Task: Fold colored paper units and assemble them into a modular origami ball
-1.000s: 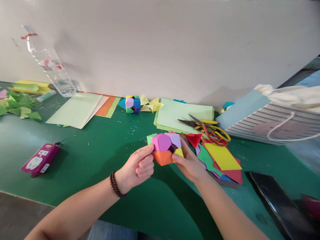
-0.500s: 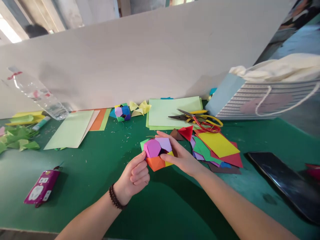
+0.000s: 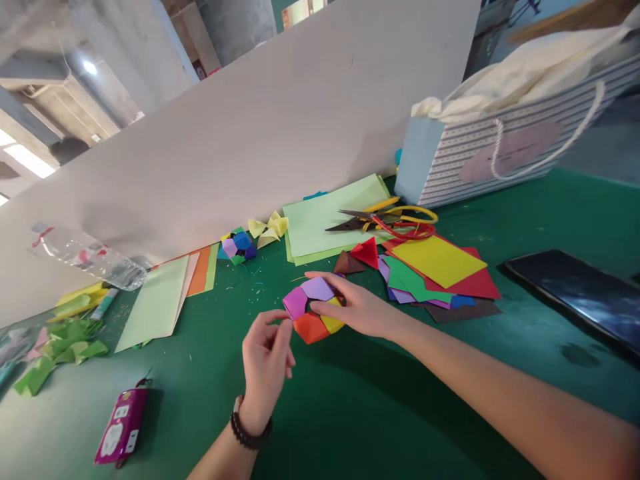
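Observation:
A many-sided paper ball (image 3: 316,289) with magenta, lilac, orange-red and yellow faces is held above the green table, a dark gap in its middle. My right hand (image 3: 357,305) grips it from the right, thumb in front and fingers over the top. At its lower left edge is my left hand (image 3: 270,347), thumb and index fingertips drawn together, other fingers curled. Whether these fingertips pinch the ball's edge or a small piece cannot be made out. Behind lie a red folded piece (image 3: 366,253) and a brown one (image 3: 349,263).
Scissors (image 3: 400,223) lie on pale green sheets (image 3: 330,217). Coloured paper pieces (image 3: 440,263) and a phone (image 3: 575,293) are on the right. A finished-looking paper ball (image 3: 239,247), a bottle (image 3: 95,260) and a purple packet (image 3: 123,423) are left. A striped bag (image 3: 520,147) stands behind.
My view has tilted and shifted. My left hand has turned at the wrist and changed its finger position at the ball's edge. The ball has turned slightly in my right hand.

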`<state>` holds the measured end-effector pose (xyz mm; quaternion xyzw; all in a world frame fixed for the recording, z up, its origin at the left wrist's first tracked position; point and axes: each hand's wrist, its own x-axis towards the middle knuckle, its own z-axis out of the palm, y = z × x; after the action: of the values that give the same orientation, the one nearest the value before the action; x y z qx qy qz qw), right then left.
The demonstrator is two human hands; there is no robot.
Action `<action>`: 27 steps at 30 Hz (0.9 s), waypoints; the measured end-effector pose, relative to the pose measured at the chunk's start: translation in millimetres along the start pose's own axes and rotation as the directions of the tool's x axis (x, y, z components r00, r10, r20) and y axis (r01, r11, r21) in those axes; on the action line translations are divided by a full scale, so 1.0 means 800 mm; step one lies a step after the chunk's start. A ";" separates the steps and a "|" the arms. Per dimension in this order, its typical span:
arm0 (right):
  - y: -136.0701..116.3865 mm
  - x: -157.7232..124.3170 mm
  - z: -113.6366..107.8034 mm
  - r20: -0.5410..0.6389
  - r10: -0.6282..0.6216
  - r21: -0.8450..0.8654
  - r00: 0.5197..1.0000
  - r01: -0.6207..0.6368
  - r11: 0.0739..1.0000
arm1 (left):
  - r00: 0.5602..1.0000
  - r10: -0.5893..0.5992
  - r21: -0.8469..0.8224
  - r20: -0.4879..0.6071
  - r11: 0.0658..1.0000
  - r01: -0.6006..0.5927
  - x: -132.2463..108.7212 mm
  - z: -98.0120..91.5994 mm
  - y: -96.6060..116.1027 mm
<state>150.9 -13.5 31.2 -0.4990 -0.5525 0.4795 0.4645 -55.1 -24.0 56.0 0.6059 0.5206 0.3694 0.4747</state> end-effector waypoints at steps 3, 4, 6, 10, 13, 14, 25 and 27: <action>0.000 -0.002 0.006 -0.006 -0.037 -0.030 0.999 0.037 0.999 | 0.957 0.253 0.396 0.143 0.872 -0.289 -0.008 -0.001 -0.002; 0.001 -0.002 0.007 -0.014 -0.054 -0.038 0.998 0.053 0.998 | 0.932 0.311 0.483 0.187 0.797 -0.363 -0.009 -0.001 -0.002; 0.003 -0.003 0.010 -0.023 -0.077 -0.064 0.997 0.075 0.995 | 0.889 0.378 0.605 0.257 0.655 -0.453 -0.009 -0.001 -0.003; 0.001 -0.005 0.012 0.015 -0.051 -0.154 0.999 0.053 0.987 | 0.799 0.485 0.710 0.357 0.414 -0.569 -0.008 0.000 -0.002; -0.002 -0.007 0.014 0.029 -0.030 -0.207 0.999 0.036 0.978 | 0.736 0.543 0.763 0.404 0.243 -0.599 -0.009 0.001 0.002; -0.002 -0.008 0.015 0.028 -0.030 -0.214 0.999 0.035 0.976 | 0.728 0.547 0.777 0.414 0.204 -0.595 -0.010 0.001 0.003; -0.008 -0.014 0.022 0.015 -0.050 -0.237 0.999 0.053 0.970 | 0.815 0.380 0.848 0.438 0.127 -0.515 -0.013 -0.001 0.011; -0.009 -0.015 0.023 0.004 -0.059 -0.229 0.998 0.058 0.972 | 0.830 0.335 0.845 0.446 0.146 -0.514 -0.013 -0.002 0.014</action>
<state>133.0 -26.8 35.9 -0.5334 -0.6181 0.3979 0.4185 -55.7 -34.1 67.5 0.9109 0.4033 0.0592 -0.0642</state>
